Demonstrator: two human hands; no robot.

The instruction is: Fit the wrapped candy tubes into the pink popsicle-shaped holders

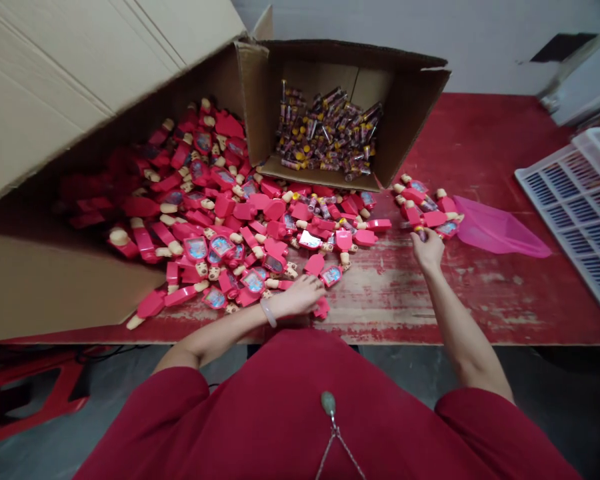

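Observation:
My left hand (300,297) is at the front of a wide heap of red plastic toys (275,248) with beige ends and picture windows. Its fingers curl down over one red toy (322,308), which partly shows beneath them. On the right, my right hand (429,251) pinches a small tube (421,233) with a dark, purplish body, beside a smaller group of the same red toys (434,219). Similar clear tubes with yellow caps (325,130) fill the bottom of a cardboard box (407,127) tipped on its side behind the heap.
A large cardboard carton (55,280) lies open at the left, with toys spilling from it. A pink translucent scoop-like tray (500,230) rests right of the small group. Beyond it stands a white slatted plastic basket (570,193). The worn red tabletop (380,293) ends near my body.

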